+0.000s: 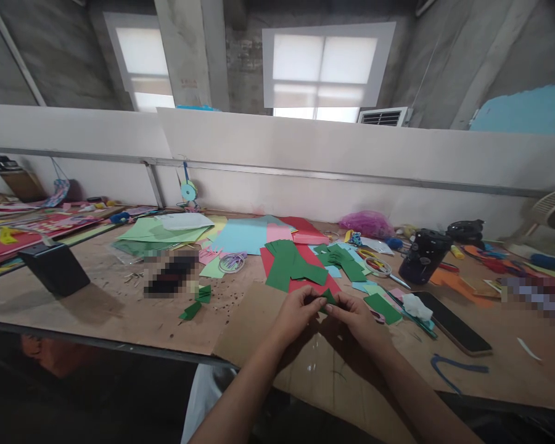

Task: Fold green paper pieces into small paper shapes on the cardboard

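Note:
My left hand [298, 314] and my right hand [356, 316] meet over a brown cardboard sheet [254, 333] at the table's near edge. Both pinch a small piece of green paper [327, 298] between their fingertips. Just beyond them lies a stack of green paper strips [289, 262] on red paper [312, 285]. More cut green pieces [346, 262] lie further right, and another green piece [383, 307] sits close to my right hand.
A black phone [453, 324] lies to the right, with a black tape dispenser [423, 254] behind it. A black box [55, 266] stands at left. Light green and blue paper sheets [198, 233], green scraps [197, 302], scissors [374, 265] and a pink bag [367, 223] cover the table.

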A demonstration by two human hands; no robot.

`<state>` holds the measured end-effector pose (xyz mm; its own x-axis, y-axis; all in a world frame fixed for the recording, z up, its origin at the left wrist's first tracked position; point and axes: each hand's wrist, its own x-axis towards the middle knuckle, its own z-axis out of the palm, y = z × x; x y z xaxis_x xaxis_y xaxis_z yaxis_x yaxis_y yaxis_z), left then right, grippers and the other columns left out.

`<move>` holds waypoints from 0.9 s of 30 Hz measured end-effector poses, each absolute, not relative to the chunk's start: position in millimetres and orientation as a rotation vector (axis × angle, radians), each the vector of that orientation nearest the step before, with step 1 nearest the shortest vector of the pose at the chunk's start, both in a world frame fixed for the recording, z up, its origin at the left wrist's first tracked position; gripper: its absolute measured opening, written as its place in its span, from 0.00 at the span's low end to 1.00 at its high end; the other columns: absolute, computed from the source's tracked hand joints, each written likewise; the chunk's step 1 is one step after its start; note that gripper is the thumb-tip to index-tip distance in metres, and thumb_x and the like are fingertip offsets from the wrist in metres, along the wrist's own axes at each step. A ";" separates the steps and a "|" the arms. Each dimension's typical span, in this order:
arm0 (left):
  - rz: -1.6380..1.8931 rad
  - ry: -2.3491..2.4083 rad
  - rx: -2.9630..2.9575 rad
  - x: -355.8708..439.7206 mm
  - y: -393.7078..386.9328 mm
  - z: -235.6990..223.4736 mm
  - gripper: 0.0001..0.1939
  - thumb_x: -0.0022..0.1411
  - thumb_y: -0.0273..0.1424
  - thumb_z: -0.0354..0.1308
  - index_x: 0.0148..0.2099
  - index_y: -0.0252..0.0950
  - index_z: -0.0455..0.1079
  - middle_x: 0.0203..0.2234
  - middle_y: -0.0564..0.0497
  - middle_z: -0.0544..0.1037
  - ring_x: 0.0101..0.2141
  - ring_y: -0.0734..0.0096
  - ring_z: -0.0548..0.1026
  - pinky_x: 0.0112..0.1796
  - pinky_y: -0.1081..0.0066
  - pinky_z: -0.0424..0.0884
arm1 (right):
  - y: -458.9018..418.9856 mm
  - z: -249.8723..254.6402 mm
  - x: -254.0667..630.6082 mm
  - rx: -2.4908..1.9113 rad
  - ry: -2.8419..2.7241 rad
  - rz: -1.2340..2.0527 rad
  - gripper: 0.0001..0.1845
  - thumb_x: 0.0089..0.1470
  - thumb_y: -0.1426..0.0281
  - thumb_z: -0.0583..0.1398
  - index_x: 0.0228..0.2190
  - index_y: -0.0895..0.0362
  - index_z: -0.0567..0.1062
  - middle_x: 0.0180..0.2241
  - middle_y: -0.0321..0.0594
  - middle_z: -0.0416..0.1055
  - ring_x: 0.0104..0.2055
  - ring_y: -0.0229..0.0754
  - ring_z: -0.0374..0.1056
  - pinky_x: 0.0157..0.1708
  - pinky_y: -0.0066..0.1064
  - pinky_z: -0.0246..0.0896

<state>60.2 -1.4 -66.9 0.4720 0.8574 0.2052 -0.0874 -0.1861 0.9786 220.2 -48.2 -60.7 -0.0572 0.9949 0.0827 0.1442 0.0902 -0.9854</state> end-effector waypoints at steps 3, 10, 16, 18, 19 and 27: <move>1.000 0.670 1.442 62.0 -1.8 -64.0 0.12 0.54 0.37 0.61 0.29 0.34 0.65 0.22 0.55 0.69 0.23 0.76 0.66 0.26 0.74 0.61 | -49.5 -57.2 217.7 -1.257 -1.383 1.104 0.17 0.48 0.56 0.63 0.24 0.57 0.70 0.19 0.31 0.62 0.20 0.35 0.57 0.19 0.26 0.50; 1.086 0.745 1.389 61.4 0.9 -61.0 0.12 0.51 0.38 0.62 0.26 0.34 0.66 0.19 0.56 0.68 0.21 0.76 0.66 0.25 0.74 0.61 | -45.0 -57.9 216.2 -1.310 -1.457 1.039 0.18 0.49 0.56 0.62 0.21 0.57 0.68 0.17 0.29 0.58 0.19 0.34 0.55 0.19 0.26 0.47; 1.181 0.787 1.392 58.2 5.9 -62.9 0.12 0.52 0.38 0.61 0.27 0.34 0.67 0.19 0.56 0.67 0.21 0.76 0.65 0.25 0.74 0.61 | -45.1 -58.0 215.9 -1.360 -1.474 1.035 0.18 0.52 0.56 0.59 0.21 0.57 0.69 0.16 0.32 0.64 0.19 0.35 0.58 0.20 0.27 0.49; 1.199 0.791 1.384 57.9 7.9 -64.6 0.12 0.52 0.38 0.61 0.27 0.34 0.67 0.19 0.56 0.67 0.21 0.77 0.65 0.25 0.74 0.61 | -46.0 -57.4 215.6 -1.361 -1.475 1.044 0.18 0.53 0.57 0.58 0.22 0.57 0.71 0.16 0.33 0.66 0.19 0.35 0.58 0.20 0.27 0.50; 1.202 0.790 1.376 57.7 9.2 -65.6 0.12 0.52 0.38 0.61 0.27 0.34 0.67 0.20 0.56 0.67 0.21 0.77 0.65 0.25 0.74 0.61 | -46.5 -57.1 215.5 -1.358 -1.474 1.046 0.18 0.53 0.57 0.58 0.22 0.57 0.71 0.16 0.33 0.66 0.19 0.35 0.59 0.21 0.27 0.50; 1.297 0.858 1.308 43.6 23.2 -68.6 0.13 0.51 0.39 0.61 0.27 0.35 0.65 0.19 0.58 0.64 0.21 0.77 0.64 0.23 0.75 0.61 | -52.1 -56.6 219.1 -1.345 -1.384 1.131 0.17 0.53 0.59 0.58 0.19 0.56 0.67 0.16 0.32 0.63 0.19 0.34 0.58 0.20 0.26 0.49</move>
<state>43.6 23.2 -68.6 0.1536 0.9644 0.2153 -0.1789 -0.1871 0.9659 219.1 -52.1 -56.6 -0.0330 0.9994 -0.0050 0.2043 0.0018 -0.9789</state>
